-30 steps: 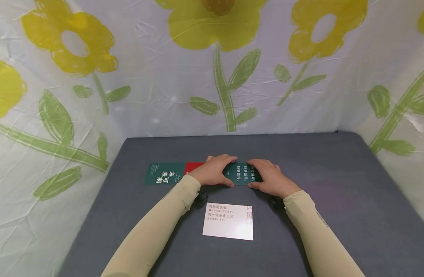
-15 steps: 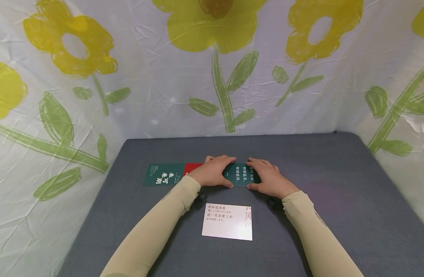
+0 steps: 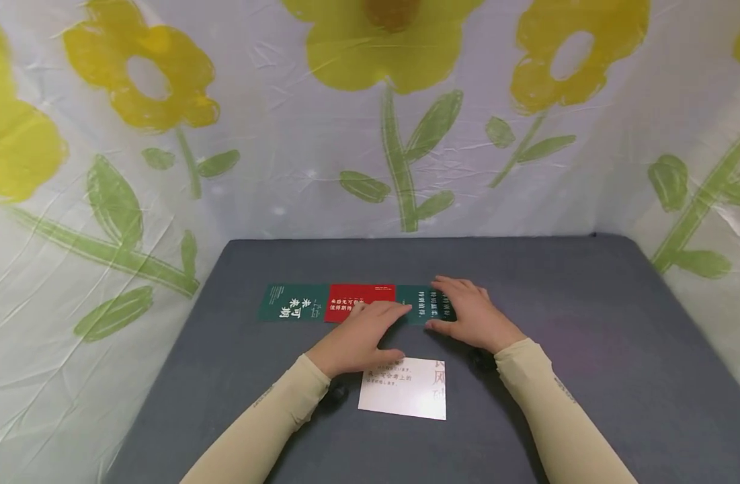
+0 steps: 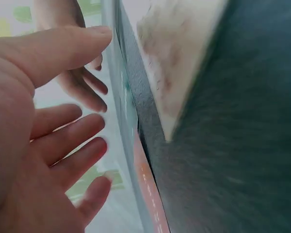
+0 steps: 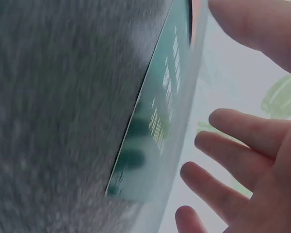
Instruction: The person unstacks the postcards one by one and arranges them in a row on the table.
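Three cards lie in a row across the table: a dark green card point(image 3: 294, 302) at the left, a red card point(image 3: 376, 293) in the middle and another green card point(image 3: 415, 306) at the right. Nearer the person lies a white card point(image 3: 402, 396) with printed lettering. My left hand point(image 3: 360, 336) hovers between the row and the white card, fingers apart, hiding part of the red card and the white card's top left corner. My right hand point(image 3: 475, 316) is over the right end of the right green card, fingers spread. In the right wrist view its fingers point(image 5: 233, 145) hold nothing.
The table point(image 3: 575, 376) has a dark grey cloth top. Behind and beside it hangs a white curtain point(image 3: 273, 168) printed with large yellow flowers. A dark wrist camera point(image 3: 481, 359) sits below the right wrist.
My left hand has left the row and come toward the person, over the white card's upper edge, uncovering most of the red card. My right hand has stayed nearly in place.
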{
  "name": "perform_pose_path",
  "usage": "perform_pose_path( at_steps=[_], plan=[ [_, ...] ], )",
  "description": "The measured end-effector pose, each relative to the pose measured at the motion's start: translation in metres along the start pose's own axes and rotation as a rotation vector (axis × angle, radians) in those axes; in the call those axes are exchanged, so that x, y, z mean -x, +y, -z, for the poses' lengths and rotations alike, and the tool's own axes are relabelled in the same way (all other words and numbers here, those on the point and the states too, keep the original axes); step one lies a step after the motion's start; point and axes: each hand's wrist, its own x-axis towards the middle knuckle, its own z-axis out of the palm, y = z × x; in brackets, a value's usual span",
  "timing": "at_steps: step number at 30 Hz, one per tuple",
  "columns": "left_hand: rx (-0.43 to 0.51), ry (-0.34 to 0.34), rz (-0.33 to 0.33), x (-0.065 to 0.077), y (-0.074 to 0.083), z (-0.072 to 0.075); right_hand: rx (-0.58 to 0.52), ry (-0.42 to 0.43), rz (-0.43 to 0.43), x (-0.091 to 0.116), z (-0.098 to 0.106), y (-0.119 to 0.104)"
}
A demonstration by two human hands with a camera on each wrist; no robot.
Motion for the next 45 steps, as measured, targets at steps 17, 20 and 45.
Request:
perform_pose_path(
  at_steps=[17,20,45],
  plan=[
    [-0.083,-0.179,-0.021,0.03,0.033,-0.002,0.044,-0.044,0.181,0.077,-0.02,-0.036],
    [-0.131,-0.181,-0.008,0.032,0.038,0.0,0.011,-0.081,0.182,0.086,-0.021,-0.04],
    [-0.195,-0.157,-0.041,0.035,0.045,-0.001,0.053,-0.07,0.211,0.085,-0.027,-0.044]
  ],
)
